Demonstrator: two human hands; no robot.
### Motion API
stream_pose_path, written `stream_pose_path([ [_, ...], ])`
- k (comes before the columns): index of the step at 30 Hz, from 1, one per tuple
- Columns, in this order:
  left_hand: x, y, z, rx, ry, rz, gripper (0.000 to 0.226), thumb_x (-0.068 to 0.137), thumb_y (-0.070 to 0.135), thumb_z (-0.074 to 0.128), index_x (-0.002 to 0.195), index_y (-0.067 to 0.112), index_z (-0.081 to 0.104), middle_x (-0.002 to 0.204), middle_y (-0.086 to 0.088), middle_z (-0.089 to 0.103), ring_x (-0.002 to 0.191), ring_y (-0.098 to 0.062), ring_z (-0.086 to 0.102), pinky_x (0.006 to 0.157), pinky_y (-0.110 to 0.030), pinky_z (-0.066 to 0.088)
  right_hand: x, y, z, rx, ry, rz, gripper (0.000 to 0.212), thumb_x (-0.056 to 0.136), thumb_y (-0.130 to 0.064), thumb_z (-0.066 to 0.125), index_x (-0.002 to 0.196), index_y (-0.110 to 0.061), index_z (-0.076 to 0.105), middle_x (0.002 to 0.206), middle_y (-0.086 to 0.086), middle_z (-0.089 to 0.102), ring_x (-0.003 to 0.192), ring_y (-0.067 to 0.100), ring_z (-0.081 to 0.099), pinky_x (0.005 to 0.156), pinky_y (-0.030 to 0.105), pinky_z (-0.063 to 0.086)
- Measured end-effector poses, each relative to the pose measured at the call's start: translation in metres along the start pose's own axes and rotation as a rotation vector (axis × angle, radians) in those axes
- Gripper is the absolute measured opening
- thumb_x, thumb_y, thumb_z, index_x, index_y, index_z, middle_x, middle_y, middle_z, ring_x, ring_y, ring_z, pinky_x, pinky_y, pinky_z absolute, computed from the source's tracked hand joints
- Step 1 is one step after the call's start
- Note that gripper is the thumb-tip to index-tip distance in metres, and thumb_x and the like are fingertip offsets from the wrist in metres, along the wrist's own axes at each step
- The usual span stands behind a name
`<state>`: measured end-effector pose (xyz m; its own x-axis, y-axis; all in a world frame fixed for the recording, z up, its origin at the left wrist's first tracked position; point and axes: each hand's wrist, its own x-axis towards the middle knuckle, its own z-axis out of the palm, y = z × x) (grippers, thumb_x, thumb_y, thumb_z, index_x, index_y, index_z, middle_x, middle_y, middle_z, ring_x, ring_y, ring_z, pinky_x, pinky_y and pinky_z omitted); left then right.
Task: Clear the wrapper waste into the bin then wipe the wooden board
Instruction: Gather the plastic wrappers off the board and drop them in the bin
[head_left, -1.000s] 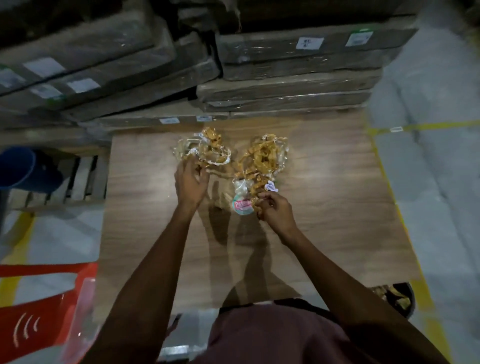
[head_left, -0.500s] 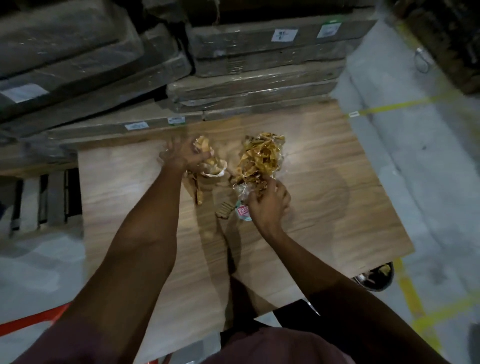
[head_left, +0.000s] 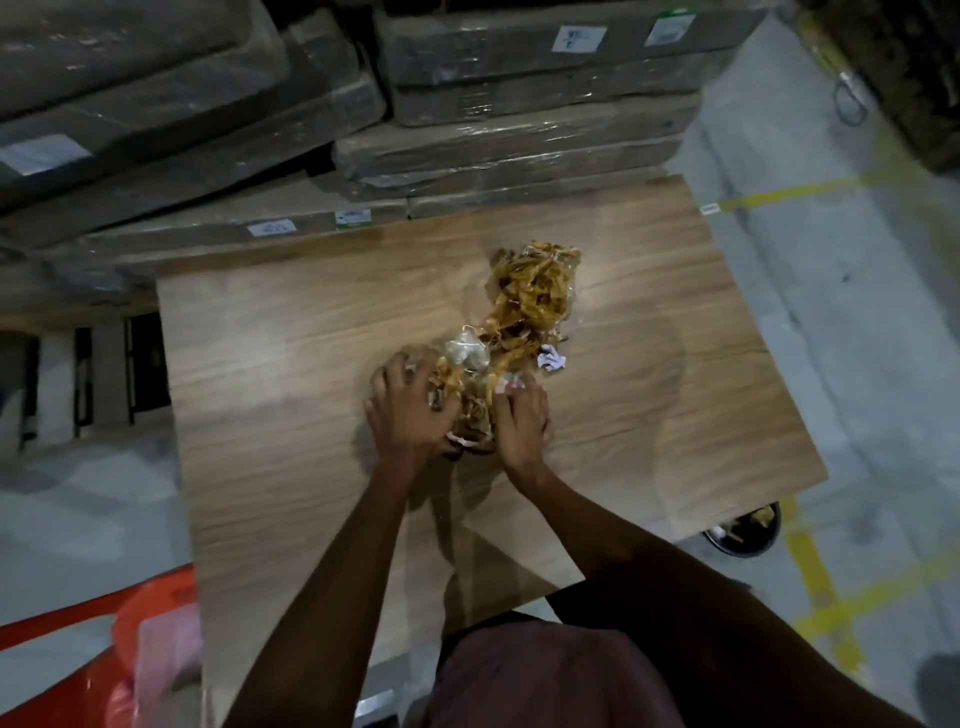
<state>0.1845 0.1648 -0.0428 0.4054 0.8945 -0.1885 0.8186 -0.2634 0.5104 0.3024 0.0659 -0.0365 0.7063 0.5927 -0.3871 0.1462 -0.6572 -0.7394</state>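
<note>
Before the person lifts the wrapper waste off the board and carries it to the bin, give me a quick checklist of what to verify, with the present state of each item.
1. Both hands on the waste: ok. The left hand and right hand press in on the near end of the wrapper pile from either side.
2. Whole pile gathered: not ok. The far part lies beyond the hands.
3. Loose bits collected: not ok. A small white scrap lies apart, right of the pile.
4. Bin within sight: ok. The black bin stands on the floor past the wooden board's near right corner.
5. Room in the bin: cannot tell; waste shows inside.
6. Wiping cloth ready: cannot tell; none identifiable.
</note>
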Motion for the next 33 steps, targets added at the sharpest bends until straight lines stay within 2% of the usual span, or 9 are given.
stream_pose_path([
  [4, -0.016, 0.007, 0.009, -0.077, 0.022, -0.016, 0.070, 0.084, 0.051, 0.066, 0.148, 0.042, 0.040, 0.156, -0.004, 0.035, 0.143, -0.031, 0.031, 0.107, -0.053, 0.036, -0.006, -0.018, 0.009, 0.246, 0.052, -0.046, 0.059, 0.102, -0.046, 0.042, 0.149, -0.009, 0.043, 0.147, 0.007, 0.047, 0.137, 0.022, 0.042, 0.113, 0.030, 0.032],
  [6, -0.018, 0.012, 0.010, -0.142, 0.026, -0.044, 0.069, 0.082, 0.051, 0.064, 0.147, 0.040, 0.043, 0.156, -0.004, 0.037, 0.142, -0.031, 0.034, 0.108, -0.051, 0.036, -0.005, -0.024, 0.014, 0.308, 0.041, -0.017, 0.060, 0.101, -0.049, 0.042, 0.152, -0.019, 0.040, 0.144, 0.000, 0.050, 0.135, 0.019, 0.046, 0.115, 0.040, 0.038],
  [9, -0.021, 0.025, 0.011, -0.324, 0.057, -0.068, 0.070, 0.077, 0.054, 0.049, 0.144, 0.032, 0.051, 0.147, -0.007, 0.049, 0.133, -0.032, 0.046, 0.108, -0.048, 0.042, 0.004, -0.014, 0.034, 0.334, -0.063, -0.019, 0.052, 0.097, -0.053, 0.041, 0.143, -0.031, 0.053, 0.143, -0.002, 0.058, 0.135, 0.021, 0.051, 0.117, 0.050, 0.038],
  [15, -0.037, 0.020, 0.020, -0.834, 0.007, -0.100, 0.069, 0.080, 0.036, 0.061, 0.145, 0.017, 0.052, 0.141, -0.004, 0.061, 0.128, -0.019, 0.058, 0.106, -0.048, 0.049, -0.016, -0.023, 0.026, 0.628, -0.134, 0.125, 0.043, 0.092, -0.037, 0.051, 0.122, -0.011, 0.069, 0.121, 0.014, 0.071, 0.118, 0.031, 0.065, 0.106, 0.046, 0.051],
  [21, -0.075, 0.030, 0.005, -1.114, 0.151, -0.219, 0.077, 0.072, 0.038, 0.063, 0.141, 0.006, 0.051, 0.131, -0.017, 0.063, 0.114, -0.023, 0.064, 0.098, -0.043, 0.052, -0.054, -0.037, 0.015, 0.542, -0.128, -0.032, 0.022, 0.091, -0.029, 0.053, 0.100, -0.021, 0.071, 0.109, 0.009, 0.071, 0.103, 0.019, 0.064, 0.099, 0.042, 0.050],
  [24, -0.088, 0.038, -0.015, -1.173, 0.224, -0.171, 0.068, 0.076, 0.031, 0.063, 0.137, 0.003, 0.052, 0.126, -0.022, 0.063, 0.111, -0.032, 0.063, 0.095, -0.049, 0.050, -0.072, -0.052, 0.003, 0.494, -0.126, -0.157, 0.030, 0.091, -0.032, 0.055, 0.103, -0.010, 0.070, 0.107, 0.013, 0.069, 0.104, 0.028, 0.064, 0.095, 0.046, 0.051],
  [28, -0.106, 0.060, -0.043, -1.266, 0.227, -0.053, 0.063, 0.081, 0.026, 0.063, 0.137, 0.001, 0.050, 0.128, -0.022, 0.061, 0.113, -0.029, 0.063, 0.095, -0.046, 0.050, -0.094, -0.074, -0.032, 0.531, -0.136, -0.228, 0.034, 0.092, -0.024, 0.056, 0.124, -0.012, 0.061, 0.111, -0.003, 0.065, 0.106, 0.009, 0.063, 0.093, 0.029, 0.052],
  [31, -0.115, 0.080, -0.053, -1.311, 0.173, 0.046, 0.062, 0.083, 0.024, 0.066, 0.138, 0.002, 0.050, 0.128, -0.024, 0.060, 0.114, -0.034, 0.062, 0.094, -0.045, 0.050, -0.108, -0.080, -0.063, 0.585, -0.146, -0.256, 0.052, 0.092, -0.029, 0.057, 0.143, -0.018, 0.053, 0.113, -0.004, 0.066, 0.110, 0.012, 0.065, 0.095, 0.035, 0.054],
  [33, -0.121, 0.097, -0.059, -1.317, 0.132, 0.107, 0.060, 0.082, 0.024, 0.066, 0.137, 0.004, 0.051, 0.126, -0.016, 0.063, 0.112, -0.028, 0.063, 0.093, -0.039, 0.051, -0.113, -0.081, -0.083, 0.588, -0.131, -0.256, 0.061, 0.092, -0.033, 0.057, 0.151, -0.019, 0.048, 0.113, -0.009, 0.069, 0.109, 0.008, 0.067, 0.092, 0.028, 0.055],
])
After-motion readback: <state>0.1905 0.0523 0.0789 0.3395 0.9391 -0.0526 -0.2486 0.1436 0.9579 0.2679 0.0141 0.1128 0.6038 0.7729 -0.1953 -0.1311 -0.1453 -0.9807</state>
